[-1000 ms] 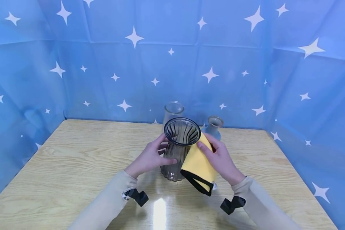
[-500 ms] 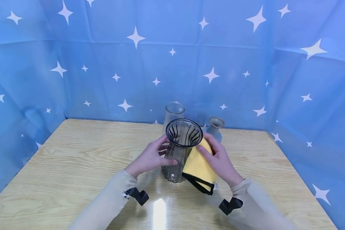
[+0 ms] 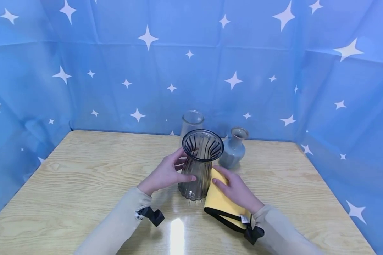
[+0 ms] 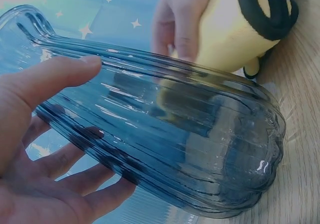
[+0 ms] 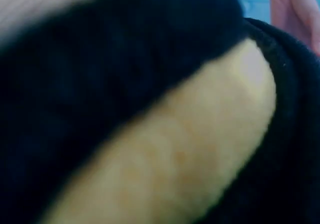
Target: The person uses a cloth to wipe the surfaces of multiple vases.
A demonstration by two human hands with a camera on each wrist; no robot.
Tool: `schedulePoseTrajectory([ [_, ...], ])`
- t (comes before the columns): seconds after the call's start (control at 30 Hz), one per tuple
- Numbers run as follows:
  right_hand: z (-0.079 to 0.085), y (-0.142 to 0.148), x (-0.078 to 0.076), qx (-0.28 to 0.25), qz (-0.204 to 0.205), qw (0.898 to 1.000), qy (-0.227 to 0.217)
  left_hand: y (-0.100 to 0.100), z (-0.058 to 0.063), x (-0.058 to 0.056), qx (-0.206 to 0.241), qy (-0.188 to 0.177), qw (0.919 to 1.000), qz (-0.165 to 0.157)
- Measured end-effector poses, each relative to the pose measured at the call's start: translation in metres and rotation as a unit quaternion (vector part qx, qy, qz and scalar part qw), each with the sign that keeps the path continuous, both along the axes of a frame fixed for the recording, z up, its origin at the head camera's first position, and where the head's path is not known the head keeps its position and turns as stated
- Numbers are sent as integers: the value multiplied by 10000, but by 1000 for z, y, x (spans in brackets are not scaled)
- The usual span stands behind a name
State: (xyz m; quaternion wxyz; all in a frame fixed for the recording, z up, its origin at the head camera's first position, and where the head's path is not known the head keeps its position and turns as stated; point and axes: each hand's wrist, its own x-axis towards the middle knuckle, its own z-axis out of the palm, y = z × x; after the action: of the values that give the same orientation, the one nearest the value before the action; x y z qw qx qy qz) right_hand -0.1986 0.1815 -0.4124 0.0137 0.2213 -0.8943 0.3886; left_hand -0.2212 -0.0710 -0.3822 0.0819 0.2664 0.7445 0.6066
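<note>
A dark, ribbed glass vase with a flared rim stands upright on the table. My left hand grips its left side, thumb across the front and fingers behind, as the left wrist view also shows through the glass. On the vase's right side, my right hand holds a folded yellow cloth with black edging, pressed close along the lower wall. In the right wrist view the cloth fills most of the picture and hides the right fingers.
Behind the dark vase stands a clear glass vase, partly hidden by it. A small grey-blue vase is behind my right hand. A blue star-patterned curtain borders the wooden table at the back and sides.
My right hand has slid the cloth down the vase's right side and toward me, uncovering more of the grey-blue vase. The left hand keeps its grip in nearly the same place.
</note>
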Motion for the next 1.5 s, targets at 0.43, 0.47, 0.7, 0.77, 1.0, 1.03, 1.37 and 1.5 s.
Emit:
schedulePoseTrajectory([
  [0.43, 4, 1, -12, 641, 554, 9869, -1373, 0, 1, 0, -16, 3, 10000, 30],
  [0.47, 3, 1, -13, 617, 557, 9850, -1513, 0, 1, 0, -23, 6, 10000, 25],
  [0.7, 0, 6, -13, -238, 323, 9680, -2476, 0, 0, 1, -23, -102, 9999, -22],
  [0.77, 1, 8, -11, -645, 243, 9603, -2704, 0, -1, 1, -5, -123, 9999, -47],
  [1.0, 31, 4, -6, -732, 30, 9845, -1594, 0, 0, -1, -46, -43, 10000, -35],
  [1.03, 37, 2, -5, -607, 9, 9908, -1212, 0, 0, -1, -49, -34, 10000, -23],
  [1.37, 71, -6, -5, -2107, -174, 9737, -847, -2, 1, -2, -102, -82, 9998, -145],
  [1.5, 72, -4, -3, -3151, -62, 9384, -1416, -5, -1, -3, -161, 20, 9988, -469],
])
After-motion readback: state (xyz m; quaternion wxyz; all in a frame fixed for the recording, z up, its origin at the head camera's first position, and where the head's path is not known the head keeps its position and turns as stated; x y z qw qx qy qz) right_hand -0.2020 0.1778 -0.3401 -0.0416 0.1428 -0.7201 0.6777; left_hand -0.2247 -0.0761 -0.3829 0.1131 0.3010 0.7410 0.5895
